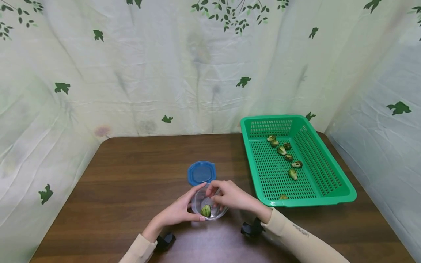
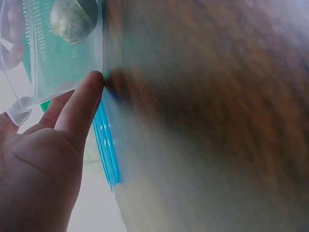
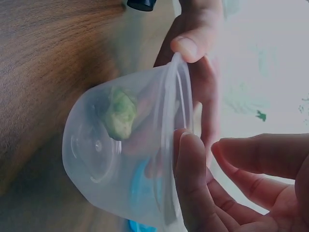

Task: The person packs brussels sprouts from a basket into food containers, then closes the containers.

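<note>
A clear plastic container (image 1: 198, 207) stands on the wooden table with one green Brussels sprout (image 1: 205, 210) inside. My left hand (image 1: 179, 210) holds it from the left, thumb at the near side and fingers round the far side. In the right wrist view, the left thumb (image 3: 188, 48) lies over the rim and the sprout (image 3: 120, 113) rests low inside. My right hand (image 1: 231, 195) hovers over the container's mouth, its fingers loosely bent and apart with nothing between them. Just behind the container lies a blue lid (image 1: 201, 172).
At the right stands a green plastic basket (image 1: 329, 202) with slotted walls. Several browned, wilted Brussels sprouts (image 1: 281, 150) lie scattered on its floor. A patterned curtain (image 1: 184, 73) hangs behind the table (image 1: 131, 171) and along both sides.
</note>
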Action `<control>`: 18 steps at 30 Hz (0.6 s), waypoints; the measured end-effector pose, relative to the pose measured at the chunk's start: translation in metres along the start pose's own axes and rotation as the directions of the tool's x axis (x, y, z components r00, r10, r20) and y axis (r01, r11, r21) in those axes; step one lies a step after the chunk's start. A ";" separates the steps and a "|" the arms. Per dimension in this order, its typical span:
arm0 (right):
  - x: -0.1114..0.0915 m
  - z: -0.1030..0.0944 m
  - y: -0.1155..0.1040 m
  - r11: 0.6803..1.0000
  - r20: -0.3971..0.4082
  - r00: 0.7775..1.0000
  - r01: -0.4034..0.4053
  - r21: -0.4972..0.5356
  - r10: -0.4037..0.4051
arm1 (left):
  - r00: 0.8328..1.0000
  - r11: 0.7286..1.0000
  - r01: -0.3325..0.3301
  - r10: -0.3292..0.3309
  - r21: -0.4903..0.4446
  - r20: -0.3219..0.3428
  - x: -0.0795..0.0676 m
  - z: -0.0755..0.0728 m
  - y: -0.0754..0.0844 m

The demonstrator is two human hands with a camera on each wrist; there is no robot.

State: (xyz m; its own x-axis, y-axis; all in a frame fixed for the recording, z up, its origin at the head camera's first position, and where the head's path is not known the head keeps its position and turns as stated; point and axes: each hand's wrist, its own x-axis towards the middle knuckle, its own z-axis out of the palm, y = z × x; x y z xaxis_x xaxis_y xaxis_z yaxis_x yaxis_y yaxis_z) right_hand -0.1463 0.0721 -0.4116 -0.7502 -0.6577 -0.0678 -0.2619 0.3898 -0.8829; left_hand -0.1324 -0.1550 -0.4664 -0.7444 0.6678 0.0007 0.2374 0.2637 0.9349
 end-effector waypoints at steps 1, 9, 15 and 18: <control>-0.001 -0.001 0.000 1.000 -0.004 1.000 0.002 0.004 -0.002 | 1.000 1.000 -0.001 0.001 0.001 -0.001 0.000 0.000 0.000; -0.009 -0.015 -0.007 0.998 -0.029 0.999 0.033 0.050 -0.031 | 1.000 1.000 -0.003 0.003 0.004 -0.010 -0.001 0.001 0.000; -0.014 -0.031 -0.011 0.995 -0.056 0.997 0.056 0.088 -0.051 | 1.000 1.000 0.001 -0.001 0.005 -0.009 -0.001 0.001 0.000; -0.018 -0.040 -0.013 0.993 -0.059 0.997 0.050 0.108 -0.044 | 1.000 1.000 -0.006 0.006 0.001 -0.008 0.000 0.001 0.001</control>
State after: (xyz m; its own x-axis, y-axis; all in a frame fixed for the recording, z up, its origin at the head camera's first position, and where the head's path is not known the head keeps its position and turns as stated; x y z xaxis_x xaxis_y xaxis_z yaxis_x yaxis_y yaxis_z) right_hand -0.1541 0.1049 -0.3805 -0.7725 -0.6350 -0.0014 -0.2323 0.2846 -0.9301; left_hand -0.1317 -0.1545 -0.4658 -0.7477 0.6640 0.0088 0.2422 0.2604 0.9346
